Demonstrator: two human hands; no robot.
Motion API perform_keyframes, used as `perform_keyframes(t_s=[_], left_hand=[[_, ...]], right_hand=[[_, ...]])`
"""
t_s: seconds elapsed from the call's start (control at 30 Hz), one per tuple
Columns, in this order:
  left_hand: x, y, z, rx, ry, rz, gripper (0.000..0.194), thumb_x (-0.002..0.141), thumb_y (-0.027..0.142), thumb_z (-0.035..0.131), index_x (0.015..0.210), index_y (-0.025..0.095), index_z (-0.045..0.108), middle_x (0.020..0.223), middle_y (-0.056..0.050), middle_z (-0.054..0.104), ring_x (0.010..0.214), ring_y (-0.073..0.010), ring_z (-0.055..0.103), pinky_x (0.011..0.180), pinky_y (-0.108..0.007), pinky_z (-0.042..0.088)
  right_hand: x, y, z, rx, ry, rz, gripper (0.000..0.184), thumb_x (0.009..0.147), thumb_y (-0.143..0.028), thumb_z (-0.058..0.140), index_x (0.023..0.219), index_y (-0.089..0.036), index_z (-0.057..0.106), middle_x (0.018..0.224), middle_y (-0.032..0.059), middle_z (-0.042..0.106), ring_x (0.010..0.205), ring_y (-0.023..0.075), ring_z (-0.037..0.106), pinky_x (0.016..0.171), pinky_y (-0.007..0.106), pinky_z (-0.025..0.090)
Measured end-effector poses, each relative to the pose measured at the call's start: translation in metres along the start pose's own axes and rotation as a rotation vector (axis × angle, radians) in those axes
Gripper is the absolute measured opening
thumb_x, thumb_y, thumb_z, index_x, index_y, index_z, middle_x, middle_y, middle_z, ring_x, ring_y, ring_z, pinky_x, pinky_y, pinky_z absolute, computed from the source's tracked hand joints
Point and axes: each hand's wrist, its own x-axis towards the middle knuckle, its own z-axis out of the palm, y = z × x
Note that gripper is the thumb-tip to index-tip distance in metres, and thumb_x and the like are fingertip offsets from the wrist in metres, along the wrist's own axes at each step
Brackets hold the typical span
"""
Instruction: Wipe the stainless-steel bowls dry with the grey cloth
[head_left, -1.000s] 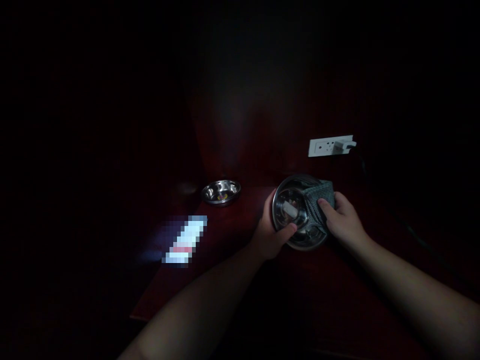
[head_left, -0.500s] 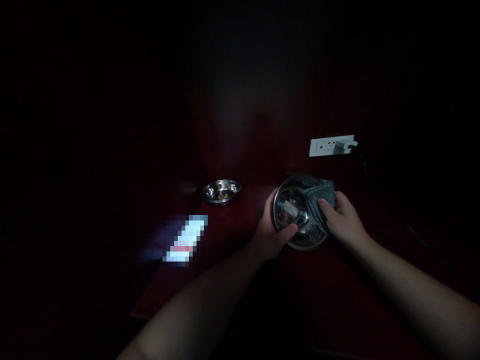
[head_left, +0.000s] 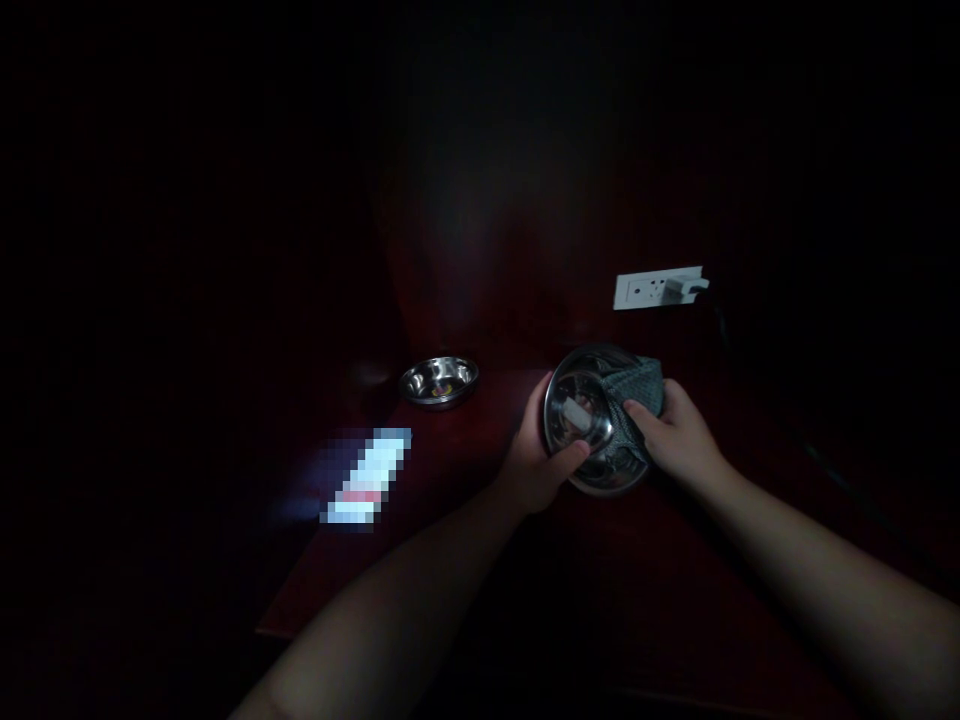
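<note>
A shiny steel bowl (head_left: pixel 574 425) is held tilted above the dark red table, its inside facing me. My left hand (head_left: pixel 541 460) grips its left edge, thumb over the rim and fingers behind. A grey-green cloth (head_left: pixel 634 387) is folded over the bowl's right rim, reaching into the inside. My right hand (head_left: pixel 679 435) is closed on this cloth, thumb on the near side; its other fingers are partly hidden behind. A pale patch, perhaps a label or reflection, shows inside the bowl.
A second, shallow steel bowl (head_left: pixel 439 384) with a coloured mark inside stands on the table (head_left: pixel 450 460) to the left. Nearer me lies a bright, pixelated rectangle (head_left: pixel 367 478). A white wall socket (head_left: pixel 637 290) holds a plug with a dark cord. Surroundings are very dark.
My right thumb and the cloth have shifted slightly left across the bowl's rim. The whole view has drifted a little; both hands keep their holds.
</note>
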Motion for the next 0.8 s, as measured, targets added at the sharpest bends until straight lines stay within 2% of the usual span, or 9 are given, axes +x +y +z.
perform_keyframes(t_s=[0.23, 0.6, 0.8], left_hand=[[-0.001, 0.002, -0.001, 0.006, -0.016, -0.001, 0.08, 0.074, 0.03, 0.065, 0.14, 0.021, 0.021, 0.137, -0.014, 0.043, 0.126, -0.0306, 0.041, 0.105, -0.048, 0.031], [-0.006, -0.002, -0.007, -0.007, -0.066, -0.091, 0.079, 0.076, 0.034, 0.064, 0.141, 0.021, 0.022, 0.143, -0.014, 0.038, 0.129, -0.0326, 0.037, 0.104, -0.049, 0.033], [-0.005, 0.007, -0.005, 0.067, -0.023, -0.065, 0.082, 0.08, 0.033, 0.059, 0.144, 0.02, 0.009, 0.147, -0.013, 0.031, 0.134, -0.0292, 0.03, 0.111, -0.048, 0.023]], right_hand=[[0.0, 0.001, -0.001, -0.043, 0.001, -0.008, 0.028, 0.072, -0.038, 0.062, 0.09, -0.021, 0.048, 0.078, 0.0021, 0.057, 0.064, 0.0172, 0.054, 0.055, 0.031, 0.047], [0.001, -0.014, -0.003, 0.085, 0.0, 0.049, 0.028, 0.071, -0.043, 0.065, 0.083, -0.022, 0.051, 0.071, 0.0011, 0.058, 0.06, 0.0162, 0.054, 0.051, 0.029, 0.046], [0.001, -0.014, 0.0, 0.161, -0.013, 0.117, 0.027, 0.07, -0.042, 0.065, 0.082, -0.022, 0.051, 0.072, 0.001, 0.06, 0.061, 0.0167, 0.057, 0.054, 0.03, 0.048]])
